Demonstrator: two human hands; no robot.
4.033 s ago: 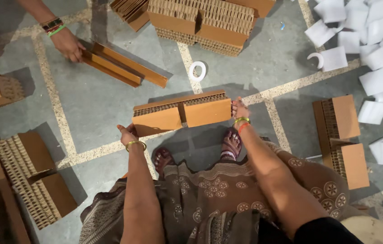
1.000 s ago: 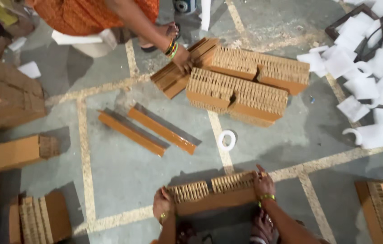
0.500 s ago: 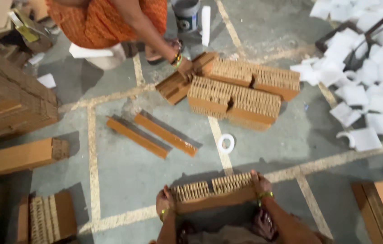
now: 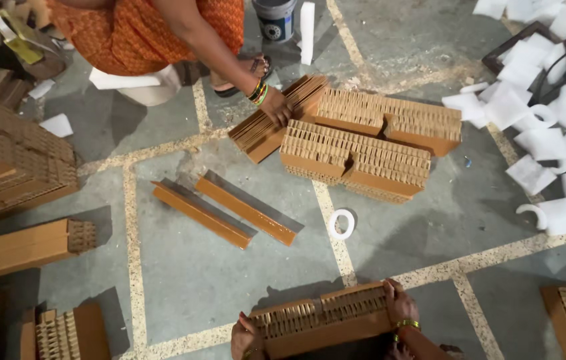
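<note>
- So the honeycomb block [image 4: 323, 321] sits at the bottom edge of the view, right between the two hands, a long brown cardboard slab with its ribbed top facing up.
- Left hand [image 4: 246, 337] is pressed flat against the block's left end, fingers spread out, not wrapped around anything.
- Right hand [image 4: 399, 303] is curled over the block's right end, fingers hooked over the top, so it's gripping that end.
- Looks like the block is held just over the floor [image 4: 229, 280], but I can't tell if it's touching it.
- Up the floor from the block: one white tape ring [image 4: 341, 224], lying flat, well apart from both hands.
- Left of the ring there are two long orange strips [image 4: 229, 208], lying side by side at an angle.
- Farther up, I count two big honeycomb slabs [image 4: 363, 137] stacked against each other, plus one fanned-out sheet bundle [image 4: 276, 120] on their left.
- Another person's hand [image 4: 276, 107] rests on that bundle; that person is in orange cloth.
- One small bucket [image 4: 275, 17] at the top edge.
- Heap of white foam pieces [image 4: 549, 113] on the right, too jumbled to count.
</note>
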